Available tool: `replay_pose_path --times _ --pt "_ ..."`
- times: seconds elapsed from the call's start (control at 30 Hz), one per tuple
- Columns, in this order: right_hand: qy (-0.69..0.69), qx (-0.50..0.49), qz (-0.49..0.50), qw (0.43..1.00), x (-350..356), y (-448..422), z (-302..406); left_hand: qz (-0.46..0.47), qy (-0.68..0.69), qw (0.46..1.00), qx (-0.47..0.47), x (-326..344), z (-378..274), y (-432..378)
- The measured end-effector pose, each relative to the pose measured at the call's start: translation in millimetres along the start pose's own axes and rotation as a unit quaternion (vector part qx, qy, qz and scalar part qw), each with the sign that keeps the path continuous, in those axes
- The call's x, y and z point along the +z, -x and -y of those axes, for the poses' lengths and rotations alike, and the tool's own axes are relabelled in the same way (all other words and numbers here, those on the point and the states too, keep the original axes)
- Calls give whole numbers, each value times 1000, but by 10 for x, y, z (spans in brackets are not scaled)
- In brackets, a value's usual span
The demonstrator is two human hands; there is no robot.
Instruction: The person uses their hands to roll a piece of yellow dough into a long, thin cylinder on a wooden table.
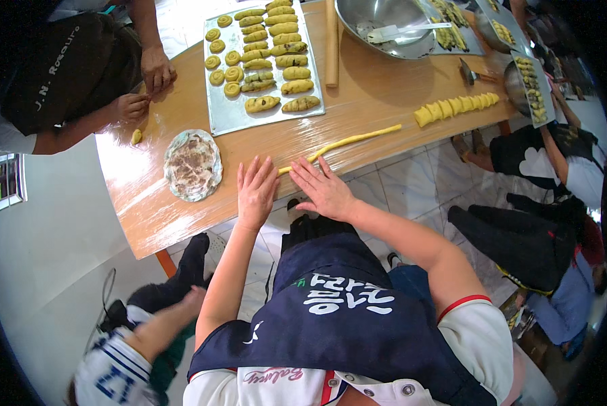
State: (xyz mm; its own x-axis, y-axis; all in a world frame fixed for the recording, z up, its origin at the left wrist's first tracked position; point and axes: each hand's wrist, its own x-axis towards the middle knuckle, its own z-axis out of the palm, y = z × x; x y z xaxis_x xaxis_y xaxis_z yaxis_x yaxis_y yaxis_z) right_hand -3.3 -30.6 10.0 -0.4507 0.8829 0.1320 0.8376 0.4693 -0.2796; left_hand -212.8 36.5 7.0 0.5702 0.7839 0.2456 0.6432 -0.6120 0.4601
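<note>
A long thin rope of yellow dough (pixel 354 138) lies along the front edge of a plastic-covered wooden table (pixel 151 213). My right hand (pixel 326 189) rests flat over the rope, palm down with fingers spread. At the rope's left end is my left hand (pixel 255 190), also palm down, its fingers extended and slightly apart. Neither hand grips anything. Left of my hands sits a round, crinkled plate (pixel 194 165) smeared with brown residue. Farther right stands a row of cut yellow dough pieces (pixel 455 106).
Beyond my hands, a metal tray (pixel 227 112) carries spiral and oblong dough pieces. A wooden rolling pin (pixel 332 45) lies beside it, near a steel bowl (pixel 354 18) holding a white spatula (pixel 384 34). A co-worker's hands (pixel 156 71) work opposite, by a small dough piece (pixel 137 136).
</note>
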Motion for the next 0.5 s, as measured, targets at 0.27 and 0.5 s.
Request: replay_pose_path --times 0.27,0.5 --pt "-19 54 -28 998 -66 -162 -180 1 -16 1000 -8 34 -62 -144" --pt "8 189 -84 978 -354 386 -740 -17 26 999 17 149 -295 -450"
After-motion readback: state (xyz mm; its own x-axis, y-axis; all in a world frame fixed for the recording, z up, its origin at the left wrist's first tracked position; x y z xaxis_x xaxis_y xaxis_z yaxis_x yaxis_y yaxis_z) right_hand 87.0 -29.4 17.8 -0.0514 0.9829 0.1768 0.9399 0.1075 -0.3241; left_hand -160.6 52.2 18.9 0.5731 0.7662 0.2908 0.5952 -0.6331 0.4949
